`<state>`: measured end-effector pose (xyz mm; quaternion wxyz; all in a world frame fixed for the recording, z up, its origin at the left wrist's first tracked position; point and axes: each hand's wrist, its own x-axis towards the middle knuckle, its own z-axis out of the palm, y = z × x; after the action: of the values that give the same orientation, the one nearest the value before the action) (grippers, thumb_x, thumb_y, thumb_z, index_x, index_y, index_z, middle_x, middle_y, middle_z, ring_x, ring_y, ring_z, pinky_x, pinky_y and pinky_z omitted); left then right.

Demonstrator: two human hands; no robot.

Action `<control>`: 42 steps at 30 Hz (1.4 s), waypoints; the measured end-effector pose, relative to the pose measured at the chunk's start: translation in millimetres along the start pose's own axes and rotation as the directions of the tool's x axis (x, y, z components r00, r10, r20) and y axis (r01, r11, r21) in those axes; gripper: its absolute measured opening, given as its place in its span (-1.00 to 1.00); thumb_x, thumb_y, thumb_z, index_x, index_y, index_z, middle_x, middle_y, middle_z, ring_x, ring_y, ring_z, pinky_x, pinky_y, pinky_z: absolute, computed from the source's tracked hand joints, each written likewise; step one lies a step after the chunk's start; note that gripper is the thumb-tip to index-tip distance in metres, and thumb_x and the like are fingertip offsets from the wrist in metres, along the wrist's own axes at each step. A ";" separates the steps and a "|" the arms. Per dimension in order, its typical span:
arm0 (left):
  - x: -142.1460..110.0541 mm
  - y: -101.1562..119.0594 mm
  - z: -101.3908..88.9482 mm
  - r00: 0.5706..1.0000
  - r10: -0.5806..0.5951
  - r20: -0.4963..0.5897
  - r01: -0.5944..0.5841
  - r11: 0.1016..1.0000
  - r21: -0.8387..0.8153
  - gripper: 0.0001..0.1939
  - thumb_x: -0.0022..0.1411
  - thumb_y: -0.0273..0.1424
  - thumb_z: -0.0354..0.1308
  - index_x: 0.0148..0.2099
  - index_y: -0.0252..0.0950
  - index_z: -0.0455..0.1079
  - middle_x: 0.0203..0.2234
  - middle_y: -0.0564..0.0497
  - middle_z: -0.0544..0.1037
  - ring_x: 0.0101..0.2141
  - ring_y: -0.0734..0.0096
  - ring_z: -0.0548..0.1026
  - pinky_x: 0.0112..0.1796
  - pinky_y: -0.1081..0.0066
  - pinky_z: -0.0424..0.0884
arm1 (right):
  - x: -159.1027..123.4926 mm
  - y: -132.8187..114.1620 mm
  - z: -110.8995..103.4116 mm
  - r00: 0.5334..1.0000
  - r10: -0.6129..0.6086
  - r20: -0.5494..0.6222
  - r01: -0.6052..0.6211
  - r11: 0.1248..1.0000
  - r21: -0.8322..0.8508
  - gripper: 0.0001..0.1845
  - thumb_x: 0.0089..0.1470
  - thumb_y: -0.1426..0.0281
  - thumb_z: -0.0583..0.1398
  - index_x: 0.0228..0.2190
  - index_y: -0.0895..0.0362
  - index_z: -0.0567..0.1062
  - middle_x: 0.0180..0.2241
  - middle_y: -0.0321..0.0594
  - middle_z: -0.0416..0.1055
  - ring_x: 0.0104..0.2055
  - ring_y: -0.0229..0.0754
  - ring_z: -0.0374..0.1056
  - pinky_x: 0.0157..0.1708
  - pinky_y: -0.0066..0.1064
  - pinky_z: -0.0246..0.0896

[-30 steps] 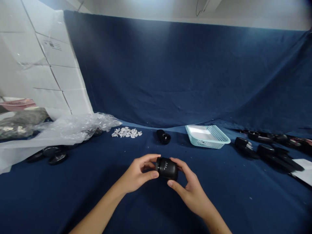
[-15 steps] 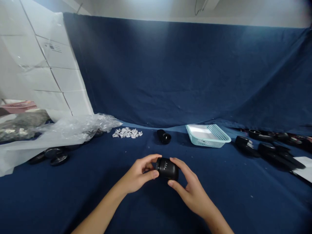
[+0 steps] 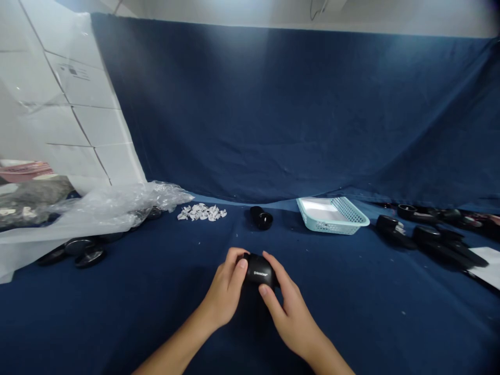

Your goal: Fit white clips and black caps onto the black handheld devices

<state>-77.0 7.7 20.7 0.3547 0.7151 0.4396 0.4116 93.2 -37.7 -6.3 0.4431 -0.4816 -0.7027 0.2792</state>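
Both my hands hold a small black rounded device (image 3: 258,271) with white lettering on its top, low over the blue cloth (image 3: 351,323). My left hand (image 3: 225,291) wraps its fingers over the device's left side. My right hand (image 3: 285,307) grips the right side with thumb and fingers curled round it. A second small black cylinder (image 3: 261,217) lies on the cloth farther back, untouched.
A light teal basket (image 3: 332,214) sits at the back right. Several black parts (image 3: 425,237) lie at the far right beside a white sheet (image 3: 490,265). A heap of white bits (image 3: 201,212), a clear plastic bag (image 3: 97,208), black discs (image 3: 78,250) and white boxes (image 3: 58,120) stand at left.
The device has been turned in my hands: the face with small marks gave way to one with white lettering. Both hands closed in tighter and moved slightly left.
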 end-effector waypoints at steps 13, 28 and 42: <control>5.5 -0.8 1.8 0.975 -0.182 0.128 0.217 0.906 -0.364 -0.62 0.33 -0.04 -0.14 -0.32 -0.25 0.19 -0.58 0.16 0.27 -0.63 0.54 0.31 -0.66 0.57 0.28 | -2.0 -8.3 -9.9 0.980 -0.200 0.018 0.200 0.964 -0.175 -0.42 0.22 0.31 0.12 0.22 -0.14 0.10 0.21 -0.16 0.10 0.22 -0.02 0.11 0.17 -0.08 0.14; 5.0 5.6 1.4 0.954 -0.273 0.122 0.298 0.902 -0.313 -0.48 0.30 0.06 -0.18 -0.12 -0.29 0.29 -0.67 0.18 0.29 -0.74 0.55 0.22 -0.69 0.53 0.25 | 0.0 -5.0 -8.1 0.981 -0.175 -0.078 0.170 0.983 -0.066 -0.40 0.17 0.30 0.18 0.20 -0.16 0.15 0.18 -0.22 0.20 0.21 -0.04 0.14 0.18 -0.08 0.11; -14.1 -3.2 4.5 0.952 0.267 -0.148 -0.216 0.932 0.290 -0.69 0.36 -0.22 -0.16 0.04 -0.24 0.19 -0.35 -0.01 0.50 -0.42 0.29 0.50 -0.36 0.36 0.38 | -0.5 -12.9 17.7 0.981 0.168 -0.097 -0.127 0.935 0.331 -0.55 0.29 0.15 -0.04 0.19 -0.21 0.14 0.25 -0.36 0.16 0.29 -0.12 0.06 0.26 -0.10 0.00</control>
<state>-77.9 -4.8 12.2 0.1578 0.7642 0.4313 0.4529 72.0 -42.5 -3.9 0.5366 -0.4704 -0.5803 0.3925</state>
